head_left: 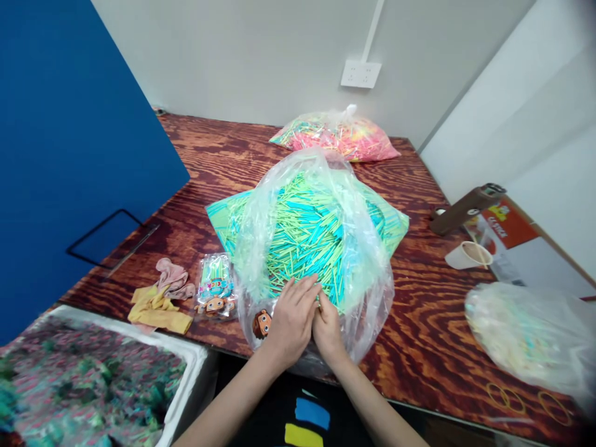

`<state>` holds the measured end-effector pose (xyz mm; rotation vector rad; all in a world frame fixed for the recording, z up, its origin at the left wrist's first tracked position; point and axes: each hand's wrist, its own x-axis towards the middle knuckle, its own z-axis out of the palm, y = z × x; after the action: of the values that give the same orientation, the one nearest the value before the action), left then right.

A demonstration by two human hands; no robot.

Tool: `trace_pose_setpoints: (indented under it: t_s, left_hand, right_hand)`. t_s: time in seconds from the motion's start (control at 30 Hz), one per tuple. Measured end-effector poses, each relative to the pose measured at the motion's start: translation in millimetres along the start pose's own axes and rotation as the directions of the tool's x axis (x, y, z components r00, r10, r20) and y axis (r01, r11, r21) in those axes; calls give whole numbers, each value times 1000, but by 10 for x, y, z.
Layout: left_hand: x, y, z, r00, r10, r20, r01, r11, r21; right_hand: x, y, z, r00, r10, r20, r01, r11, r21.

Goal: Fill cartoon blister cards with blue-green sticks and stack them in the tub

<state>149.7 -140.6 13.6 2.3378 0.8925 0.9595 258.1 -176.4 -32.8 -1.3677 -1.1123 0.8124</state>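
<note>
A big clear plastic bag [321, 205] full of green and blue sticks [302, 236] lies open on the wooden table [209, 161] in front of me. My left hand [291, 320] rests at the bag's mouth with its fingers stretched flat over the sticks. My right hand [328, 326] sits close beside it, fingers curled and pinched among the sticks; what it grips is hidden. A small printed packet with an orange cartoon face [262, 323] shows through the bag, just left of my left hand.
A filled printed packet [215, 287] and yellow and pink cloths [161, 298] lie to the left. A white foam box [195, 366] of packets stands at lower left. A pink stick bag [338, 133] lies at the back, another bag [526, 335], a paper cup [468, 254] and rubber bands [507, 397] at right.
</note>
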Motion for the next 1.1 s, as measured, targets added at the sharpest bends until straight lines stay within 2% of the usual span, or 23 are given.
trace_pose_setpoints:
  t_s: [0.07, 0.2, 0.3, 0.37, 0.43, 0.5, 0.57, 0.63, 0.7, 0.77, 0.87, 0.93, 1.0, 1.1]
  left_hand:
    - [21, -18, 11, 1000, 1, 20, -2, 1000, 16]
    - [31, -19, -65, 993, -92, -75, 85, 992, -91]
    - [18, -36, -148, 978, -159, -133, 141, 981, -131]
    - [2, -83, -161, 977, -170, -131, 158, 983, -96]
    - [-22, -148, -131, 979, -172, -110, 169, 985, -41]
    - [-52, -207, -79, 981, -174, -89, 177, 984, 24]
    - [-83, -244, -30, 982, -179, -62, 185, 978, 94]
    - [-106, -258, 1, 979, -200, -22, 201, 964, 173]
    - [-118, -259, 13, 972, -235, 15, 223, 939, 261]
    - [-116, -256, 14, 962, -270, 39, 242, 911, 335]
    - [-103, -245, 13, 948, -315, 45, 277, 887, 368]
    - [-95, -231, 15, 939, -343, 29, 313, 885, 346]
    - [-87, -221, 17, 930, -369, 6, 348, 882, 319]
    - [-65, -237, 11, 927, -375, 9, 354, 884, 306]
  right_hand:
    - [-9, -27, 6, 1000, 22, -4, -22, 1000, 7]
    - [59, -143, -77, 999, 30, 17, -29, 999, -19]
    - [290, -247, -261, 993, -23, 119, 38, 991, -127]
    - [528, -308, -415, 969, -83, 233, 142, 959, -247]
    - [784, -355, -561, 937, -102, 334, 247, 870, -427]
    - [1002, -379, -678, 907, -104, 407, 348, 729, -589]
    - [1149, -372, -764, 891, -102, 443, 410, 601, -686]
    - [1226, -336, -823, 892, -106, 440, 422, 545, -725]
    - [1248, -293, -863, 907, -118, 404, 394, 575, -717]
    - [1229, -279, -883, 927, -143, 346, 348, 668, -657]
    - [1114, -358, -857, 953, -166, 252, 268, 850, -454]
    - [973, -454, -796, 968, -121, 219, 179, 946, -270]
    - [794, -531, -706, 974, -33, 224, 57, 993, -100]
    - [522, -531, -550, 965, 70, 251, -104, 987, 124]
